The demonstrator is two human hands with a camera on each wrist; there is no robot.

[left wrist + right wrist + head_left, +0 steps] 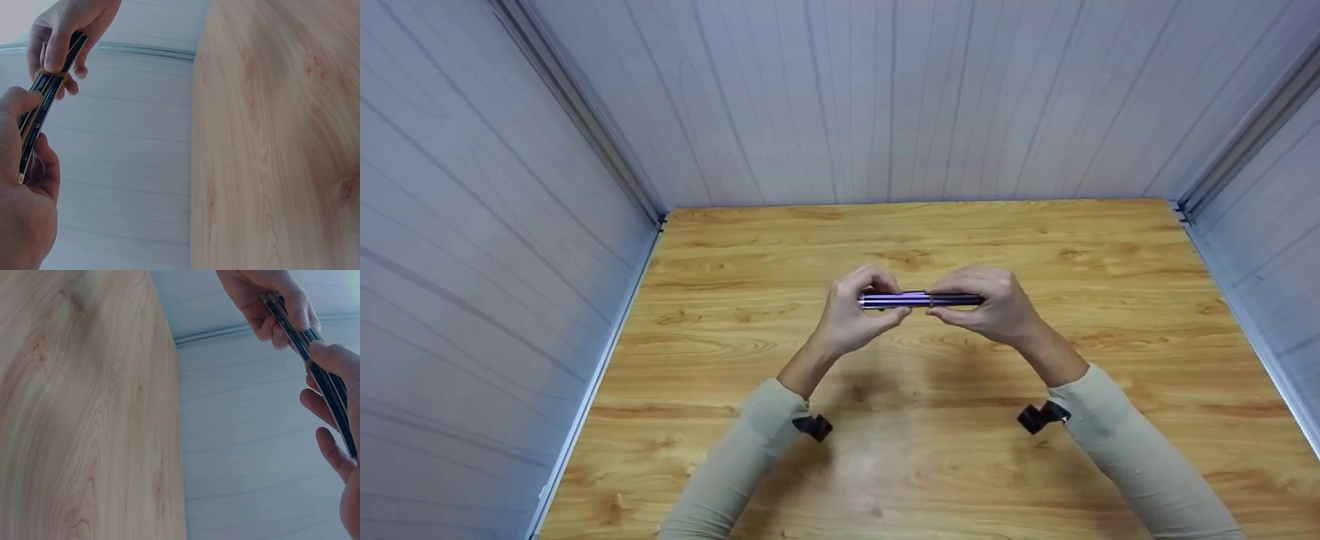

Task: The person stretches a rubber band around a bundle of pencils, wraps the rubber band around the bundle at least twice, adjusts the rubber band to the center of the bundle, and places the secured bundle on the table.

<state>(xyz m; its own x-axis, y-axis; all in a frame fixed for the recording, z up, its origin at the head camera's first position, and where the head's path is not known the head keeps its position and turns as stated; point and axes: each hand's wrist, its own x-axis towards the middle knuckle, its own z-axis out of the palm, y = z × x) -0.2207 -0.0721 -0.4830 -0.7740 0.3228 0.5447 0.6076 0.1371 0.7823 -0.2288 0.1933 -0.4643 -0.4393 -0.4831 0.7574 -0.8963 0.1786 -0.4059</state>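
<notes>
Several dark pencils (896,301) are held level above the table in a bundle, with pale lettering on their sides in the left wrist view. Around the middle of the bundle runs a thin yellowish-brown rubber band (52,73). My left hand (847,315) grips the left half between thumb and fingers. The right half is held by my right hand (997,304), its thumb and fingertips close beside the band. In the right wrist view the pencils (332,396) slant between both hands, and the palms hide part of their ends.
Below the hands lies a wood-grain table (885,465). Pale panel walls (855,97) stand along its back, left and right sides. A small black camera (814,427) is strapped at the left sleeve, and another black camera (1035,418) at the right.
</notes>
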